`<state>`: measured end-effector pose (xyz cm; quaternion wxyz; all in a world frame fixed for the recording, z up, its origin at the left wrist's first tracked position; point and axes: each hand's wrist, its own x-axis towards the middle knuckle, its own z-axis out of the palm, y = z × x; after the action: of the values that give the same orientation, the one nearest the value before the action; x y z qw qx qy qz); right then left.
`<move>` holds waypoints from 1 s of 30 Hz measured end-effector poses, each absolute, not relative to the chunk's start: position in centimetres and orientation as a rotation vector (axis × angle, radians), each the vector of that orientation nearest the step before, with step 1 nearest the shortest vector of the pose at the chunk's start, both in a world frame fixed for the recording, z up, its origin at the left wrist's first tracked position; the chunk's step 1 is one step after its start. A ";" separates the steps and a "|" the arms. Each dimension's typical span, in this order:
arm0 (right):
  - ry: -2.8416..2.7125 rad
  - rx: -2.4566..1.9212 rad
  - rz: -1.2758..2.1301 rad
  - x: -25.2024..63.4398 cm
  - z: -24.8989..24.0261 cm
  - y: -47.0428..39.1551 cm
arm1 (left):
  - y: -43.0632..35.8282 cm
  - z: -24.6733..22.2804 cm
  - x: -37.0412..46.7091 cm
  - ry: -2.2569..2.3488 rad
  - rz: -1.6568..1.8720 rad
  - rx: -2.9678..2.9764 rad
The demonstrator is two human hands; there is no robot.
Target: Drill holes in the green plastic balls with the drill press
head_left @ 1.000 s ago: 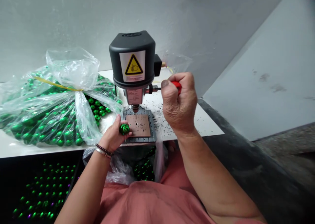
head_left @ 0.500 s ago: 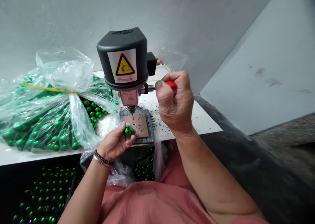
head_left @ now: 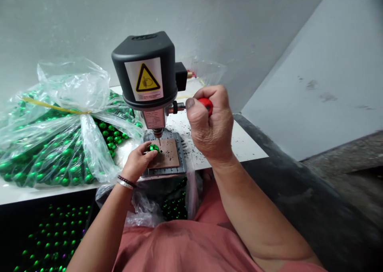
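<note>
In the head view a small drill press (head_left: 143, 68) with a black motor cover stands on the table. My left hand (head_left: 138, 159) pinches a shiny green ball (head_left: 154, 148) over the brown board (head_left: 171, 152) on the press base. The ball is beside the thin drill bit (head_left: 159, 141), to its left. Whether it rests on the board I cannot tell. My right hand (head_left: 212, 122) is wrapped round the red knob (head_left: 207, 105) of the press's feed lever, at the right of the machine.
A tied clear plastic bag (head_left: 89, 134) full of green balls lies left of the press. Dark shavings (head_left: 194, 142) are scattered on the white tabletop (head_left: 245, 146). Below the table's front edge, a dark container (head_left: 18, 218) holds many green balls. A wall stands behind.
My left hand has moved up and inward, carrying the green ball from the board's front left edge to beside the drill bit. The hand has turned back-up. My right hand stays on the knob.
</note>
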<state>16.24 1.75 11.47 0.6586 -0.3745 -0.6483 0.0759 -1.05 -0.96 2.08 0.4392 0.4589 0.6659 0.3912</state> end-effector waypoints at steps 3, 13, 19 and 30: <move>-1.471 -0.851 0.173 16.3 11.5 1.7 | -0.1 1.5 -0.8 1.777 0.868 1.317; -1.468 -0.848 0.175 16.3 11.5 1.6 | 0.7 1.6 -0.1 1.963 0.636 1.656; -1.474 -0.838 0.165 16.4 11.4 1.6 | 0.6 1.7 -0.2 1.908 0.621 1.705; -1.496 -0.853 0.165 16.5 11.1 1.3 | 1.5 1.7 -0.3 1.849 0.604 1.657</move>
<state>16.48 1.25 11.12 0.6485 -0.3752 -0.6583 0.0725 -0.34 1.49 1.68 0.2890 0.6210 0.6926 0.2263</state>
